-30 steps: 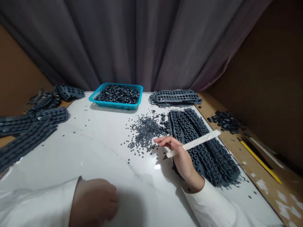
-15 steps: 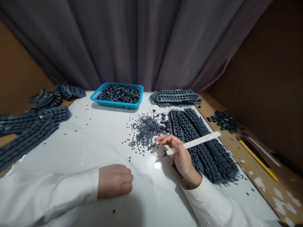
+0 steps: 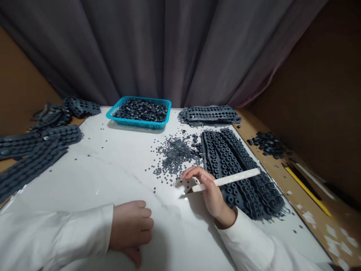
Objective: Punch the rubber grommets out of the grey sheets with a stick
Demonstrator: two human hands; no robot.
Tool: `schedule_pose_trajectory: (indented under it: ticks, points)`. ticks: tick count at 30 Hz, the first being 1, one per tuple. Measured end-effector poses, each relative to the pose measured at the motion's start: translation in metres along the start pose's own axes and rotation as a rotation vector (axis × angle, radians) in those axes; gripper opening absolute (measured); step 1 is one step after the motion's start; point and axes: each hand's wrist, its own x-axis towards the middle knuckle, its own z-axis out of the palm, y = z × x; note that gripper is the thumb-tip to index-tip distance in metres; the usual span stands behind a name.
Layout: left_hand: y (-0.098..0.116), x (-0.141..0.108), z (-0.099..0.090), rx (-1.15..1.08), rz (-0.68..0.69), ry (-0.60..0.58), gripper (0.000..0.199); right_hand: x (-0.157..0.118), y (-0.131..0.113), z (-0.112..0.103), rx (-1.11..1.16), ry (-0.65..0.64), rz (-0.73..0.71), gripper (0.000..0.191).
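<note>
My right hand point(image 3: 211, 195) grips a slim white tool with a dark pointed tip point(image 3: 237, 177) between thumb and fingers. Its tip points left, just over the white tabletop point(image 3: 113, 180), and its kind is not clear. Beyond those fingers lies a scattered heap of small dark discs point(image 3: 177, 152). Strips of dark moulded rubber rings point(image 3: 239, 173) lie beside and under the right hand. My left hand point(image 3: 131, 227) is low over the near tabletop, back up, fingers bent and thumb held apart. Nothing shows in it, though its fingertips are hidden.
A blue basket point(image 3: 138, 124) full of small black pieces stands at the back. Perforated dark sheets point(image 3: 210, 114) are stacked beside it. More dark strips point(image 3: 36, 158) lie left. At right are black pieces point(image 3: 267, 145), a yellow stick-like tool point(image 3: 308, 192) and white scraps point(image 3: 332, 241).
My left hand has shifted left and slightly nearer me, its thumb now showing apart from the fingers. My right hand has moved a little down and left, its tool now lying flatter.
</note>
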Motion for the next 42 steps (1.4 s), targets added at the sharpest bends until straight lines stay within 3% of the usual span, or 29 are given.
schedule_pose_trajectory:
  ticks: [7,12,16,22,27,29,32,35,38,42]
  points:
    - [0.002,-0.004,0.001,0.055,0.089,0.067,0.033,0.000,0.002,0.000,0.002,0.024,-0.003,0.040]
    - [0.002,-0.005,0.002,0.020,0.176,0.105,0.027,0.001,0.001,0.000,0.005,0.020,-0.020,0.038]
    - [-0.005,0.004,0.001,0.040,0.146,0.133,0.025,0.001,0.002,0.000,0.001,0.018,-0.027,0.038]
    - [-0.027,0.027,-0.001,0.031,0.144,0.202,0.024,0.001,0.001,-0.001,-0.004,0.021,-0.039,0.038]
    - [-0.062,0.032,-0.025,0.002,-0.019,0.273,0.025,0.000,0.001,-0.001,-0.024,0.014,-0.069,0.039]
    - [-0.067,0.027,-0.033,-0.063,-0.016,0.258,0.029,0.000,0.003,-0.001,-0.021,0.012,-0.078,0.040]
    - [-0.055,0.016,-0.028,-0.175,0.121,0.175,0.049,0.001,0.005,-0.001,-0.010,0.007,-0.077,0.041]
    - [-0.032,0.007,-0.009,-0.092,0.159,0.097,0.056,0.001,0.008,-0.001,-0.004,-0.007,-0.067,0.041]
    - [-0.020,0.006,0.004,0.043,0.159,0.083,0.054,0.001,0.009,-0.001,-0.003,-0.014,-0.055,0.040]
    - [-0.019,0.009,0.006,0.067,0.178,0.135,0.040,0.001,0.009,0.000,-0.009,-0.012,-0.047,0.040]
